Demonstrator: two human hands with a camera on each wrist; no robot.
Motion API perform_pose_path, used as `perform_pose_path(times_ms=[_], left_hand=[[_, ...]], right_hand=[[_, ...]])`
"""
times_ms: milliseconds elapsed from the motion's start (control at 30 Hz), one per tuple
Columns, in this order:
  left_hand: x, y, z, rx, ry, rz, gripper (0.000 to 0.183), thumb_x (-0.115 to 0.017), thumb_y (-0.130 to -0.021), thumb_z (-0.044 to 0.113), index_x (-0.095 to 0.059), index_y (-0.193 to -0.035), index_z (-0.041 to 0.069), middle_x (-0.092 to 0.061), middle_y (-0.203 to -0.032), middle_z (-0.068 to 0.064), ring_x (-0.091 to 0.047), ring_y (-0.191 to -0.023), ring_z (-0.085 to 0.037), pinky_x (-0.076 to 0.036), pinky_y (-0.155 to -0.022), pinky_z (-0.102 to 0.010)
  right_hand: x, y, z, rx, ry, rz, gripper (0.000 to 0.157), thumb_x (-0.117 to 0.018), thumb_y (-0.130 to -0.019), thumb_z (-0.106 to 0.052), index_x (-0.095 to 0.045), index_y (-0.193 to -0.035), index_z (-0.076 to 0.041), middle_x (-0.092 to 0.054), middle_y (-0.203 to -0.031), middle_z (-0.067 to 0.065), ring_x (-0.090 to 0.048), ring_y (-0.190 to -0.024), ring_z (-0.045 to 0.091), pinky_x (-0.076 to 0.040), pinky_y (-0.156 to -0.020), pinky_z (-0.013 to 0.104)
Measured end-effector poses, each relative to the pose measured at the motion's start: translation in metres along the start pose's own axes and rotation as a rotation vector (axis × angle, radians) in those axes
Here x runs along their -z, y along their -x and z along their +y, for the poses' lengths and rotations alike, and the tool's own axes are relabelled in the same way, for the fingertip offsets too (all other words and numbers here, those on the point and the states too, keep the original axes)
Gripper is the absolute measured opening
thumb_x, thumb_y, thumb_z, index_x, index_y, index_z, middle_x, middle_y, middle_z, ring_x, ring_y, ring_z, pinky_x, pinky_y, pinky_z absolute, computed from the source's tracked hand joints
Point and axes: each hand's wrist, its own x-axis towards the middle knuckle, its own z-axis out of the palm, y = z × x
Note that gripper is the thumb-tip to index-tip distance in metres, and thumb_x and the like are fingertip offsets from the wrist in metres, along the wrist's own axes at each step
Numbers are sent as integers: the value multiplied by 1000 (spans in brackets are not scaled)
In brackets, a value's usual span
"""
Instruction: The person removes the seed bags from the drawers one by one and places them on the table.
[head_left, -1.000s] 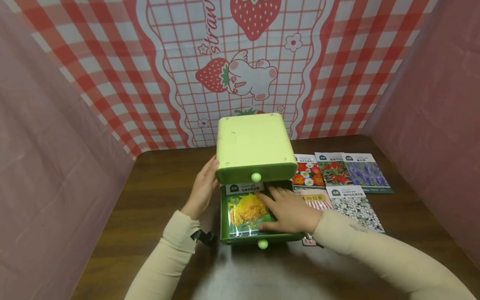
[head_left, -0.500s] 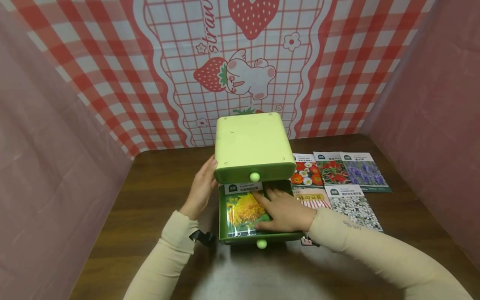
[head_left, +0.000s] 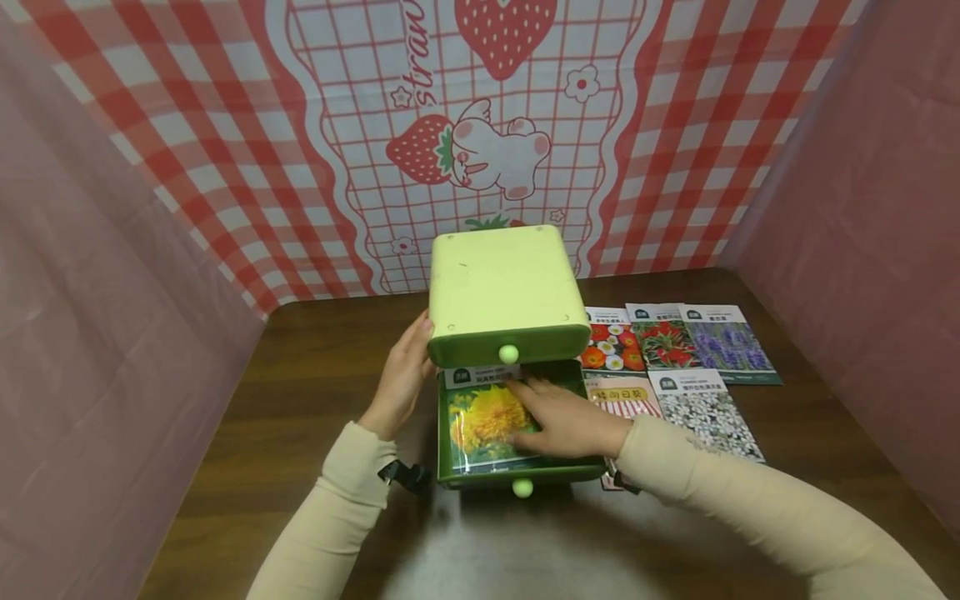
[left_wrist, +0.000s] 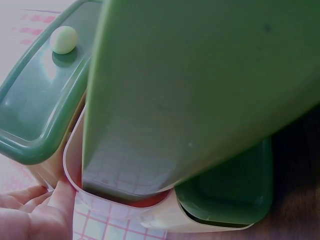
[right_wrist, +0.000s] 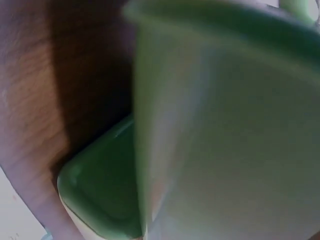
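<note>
A pale yellow-green cabinet [head_left: 504,279] with dark green drawers stands in the middle of the table. Its middle drawer [head_left: 480,482] is pulled out. A seed packet [head_left: 487,421] with a yellow flower picture lies face up inside. My right hand [head_left: 566,421] reaches into this drawer, palm down, at the packet's right side, the fingertips partly hidden beneath the upper drawer [head_left: 472,347]. My left hand [head_left: 401,375] rests against the cabinet's left side with fingers extended. In the left wrist view the fingers [left_wrist: 62,197] touch the cabinet wall beside the drawer opening.
Several seed packets lie right of the cabinet: orange-and-white flowers [head_left: 612,350], red flowers [head_left: 667,343], lavender [head_left: 726,346], white flowers [head_left: 708,421] and a pink-striped one [head_left: 622,392]. A checked strawberry cloth [head_left: 360,83] hangs behind. The lower drawer [left_wrist: 230,185] is closed.
In the drawer, my right hand's fingers have drawn closer together, and the yellow-flower packet has shifted slightly left. My left hand stays against the cabinet.
</note>
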Motion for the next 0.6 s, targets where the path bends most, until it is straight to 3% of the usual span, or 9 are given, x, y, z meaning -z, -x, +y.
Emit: perform_pose_path(times_ms=[333,467,600], left_hand=[[1,0,-1,-1,-15,-9,59,-40,-104,43,-32,-154,13,-31,-159,-5,-35,-143,-21,-36,-117,-45],[1,0,-1,1,-17,-9,59,-40,-104,43,-31,-154,12,-30,-160,-5,-34,-144,-21,-35,-117,-44],[0,0,0,-1,-12,-14,59,-40,-104,43,-31,-154,12,-30,-160,-4,-33,-145,-20,-34,-118,-43]], right_hand=[[9,1,2,-75,-356,43,71,-59,-98,-33,-26,-155,-8,-33,-158,16,-38,-141,36,-36,-114,55],[10,1,3,-97,-547,61,67,-58,-99,-24,-25,-155,-5,-32,-158,18,-40,-140,37,-40,-111,52],[10,0,4,-123,-680,82,65,-56,-99,-16,-25,-153,2,-32,-156,23,-50,-131,39,-50,-103,46]])
